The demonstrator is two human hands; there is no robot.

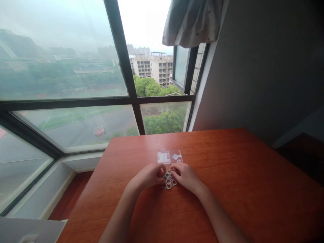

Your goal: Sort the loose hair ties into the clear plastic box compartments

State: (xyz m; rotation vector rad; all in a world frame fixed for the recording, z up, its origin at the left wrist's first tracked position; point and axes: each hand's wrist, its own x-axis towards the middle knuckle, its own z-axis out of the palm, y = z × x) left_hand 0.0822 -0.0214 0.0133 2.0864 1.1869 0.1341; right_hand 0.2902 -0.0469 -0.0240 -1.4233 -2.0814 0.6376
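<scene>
A small pile of several pale rings (pixel 169 180) lies on the reddish-brown wooden table (pixel 227 189). My left hand (pixel 149 175) rests to the left of the pile with its fingers curled in, the fingertips touching the rings. My right hand (pixel 186 175) sits on the right side, fingers bent and pinching at the top of the pile. What either hand actually grips is too small to make out. Just beyond the hands lies a small clear plastic packet (pixel 169 157), flat on the table.
A large window with dark frames (pixel 126 98) runs along the table's far and left side, over a low white sill (pixel 60 168). A grey wall (pixel 265 74) stands at the right. A grey curtain (pixel 192 20) is bunched up top.
</scene>
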